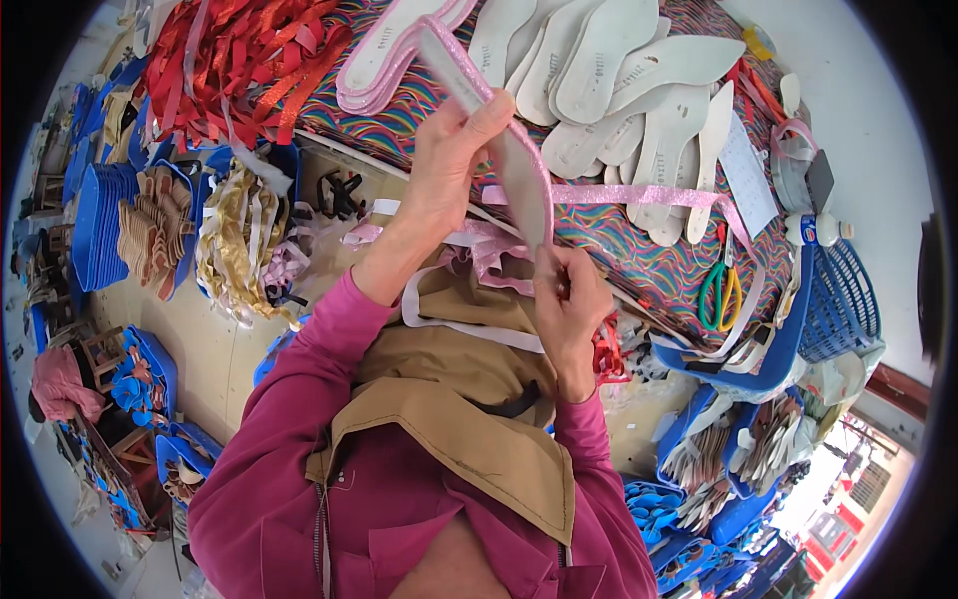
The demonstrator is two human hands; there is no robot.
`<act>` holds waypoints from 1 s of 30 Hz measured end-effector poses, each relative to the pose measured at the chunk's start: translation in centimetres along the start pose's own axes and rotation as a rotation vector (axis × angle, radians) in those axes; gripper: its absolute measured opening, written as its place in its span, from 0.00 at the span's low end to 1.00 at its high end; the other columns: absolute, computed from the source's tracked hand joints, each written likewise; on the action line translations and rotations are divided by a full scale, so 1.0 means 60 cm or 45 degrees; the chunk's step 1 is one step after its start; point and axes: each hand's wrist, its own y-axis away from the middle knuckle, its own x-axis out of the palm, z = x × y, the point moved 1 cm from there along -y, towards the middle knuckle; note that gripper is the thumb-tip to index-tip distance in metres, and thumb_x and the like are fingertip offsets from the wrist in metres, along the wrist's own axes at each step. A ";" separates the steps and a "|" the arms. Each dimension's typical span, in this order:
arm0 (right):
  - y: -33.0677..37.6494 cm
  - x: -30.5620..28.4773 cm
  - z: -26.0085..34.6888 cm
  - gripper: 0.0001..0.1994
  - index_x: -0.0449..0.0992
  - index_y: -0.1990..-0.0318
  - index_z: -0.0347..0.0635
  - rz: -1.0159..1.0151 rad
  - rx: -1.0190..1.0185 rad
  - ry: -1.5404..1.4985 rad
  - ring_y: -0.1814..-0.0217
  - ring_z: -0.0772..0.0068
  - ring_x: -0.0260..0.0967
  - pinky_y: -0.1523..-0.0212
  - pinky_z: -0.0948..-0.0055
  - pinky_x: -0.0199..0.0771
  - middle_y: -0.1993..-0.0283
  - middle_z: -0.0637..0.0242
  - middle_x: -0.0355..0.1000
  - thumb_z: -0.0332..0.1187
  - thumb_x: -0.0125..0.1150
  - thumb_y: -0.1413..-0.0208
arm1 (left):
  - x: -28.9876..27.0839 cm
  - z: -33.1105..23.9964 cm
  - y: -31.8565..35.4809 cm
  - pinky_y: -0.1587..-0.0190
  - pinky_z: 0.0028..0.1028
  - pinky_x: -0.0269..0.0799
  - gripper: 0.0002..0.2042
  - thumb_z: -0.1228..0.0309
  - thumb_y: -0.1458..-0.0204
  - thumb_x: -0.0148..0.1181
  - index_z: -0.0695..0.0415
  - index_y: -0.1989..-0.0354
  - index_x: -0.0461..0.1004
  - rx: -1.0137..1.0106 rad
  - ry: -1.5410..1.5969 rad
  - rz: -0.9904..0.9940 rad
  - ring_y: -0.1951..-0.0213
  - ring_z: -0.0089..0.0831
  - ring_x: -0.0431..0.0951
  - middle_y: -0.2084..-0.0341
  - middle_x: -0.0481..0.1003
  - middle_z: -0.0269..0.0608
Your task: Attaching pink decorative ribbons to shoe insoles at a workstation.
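A pale shoe insole (522, 185) edged with glittery pink trim is held up over the table's near edge. My left hand (447, 160) is closed around its middle, thumb on the pale face. At the lower end, my right hand (571, 299) pinches the insole's edge between thumb and fingers. A loose pink glitter strip (639, 195) runs rightward from beside the insole across the table. More pink strip (489, 250) lies bunched on my brown apron (459, 309). Just beyond my left hand, several pink-edged insoles (384, 50) are stacked.
Plain white insoles (599, 75) pile up on the wavy-patterned tabletop (649, 275), with red ribbons (235, 65) at far left. Green-and-yellow scissors (720, 295) lie at right by a blue tray (768, 374). Blue bins (130, 225) of shoe parts flank me.
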 end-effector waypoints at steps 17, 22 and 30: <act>-0.005 0.012 -0.006 0.02 0.73 0.69 0.38 -0.012 0.727 -1.201 0.80 0.83 0.55 0.78 0.85 0.57 0.76 0.73 0.67 0.21 0.57 0.46 | 0.027 -0.013 -0.003 0.62 0.27 0.63 0.21 0.72 0.48 0.49 0.61 0.44 0.64 -0.346 0.963 0.620 0.71 0.27 0.66 0.65 0.70 0.43; -0.008 -0.002 -0.004 0.04 0.74 0.69 0.36 0.027 0.518 -1.001 0.80 0.83 0.56 0.76 0.86 0.58 0.77 0.72 0.68 0.24 0.56 0.44 | 0.042 -0.039 0.020 0.62 0.28 0.64 0.22 0.70 0.45 0.50 0.61 0.42 0.63 -0.334 0.771 0.637 0.71 0.28 0.67 0.66 0.70 0.43; -0.054 -0.022 0.002 0.11 0.75 0.74 0.36 0.093 0.415 -0.720 0.82 0.83 0.55 0.77 0.85 0.58 0.80 0.69 0.67 0.28 0.51 0.41 | 0.020 -0.038 0.041 0.64 0.32 0.71 0.18 0.66 0.40 0.51 0.63 0.45 0.66 -0.510 0.567 0.949 0.70 0.31 0.75 0.68 0.75 0.45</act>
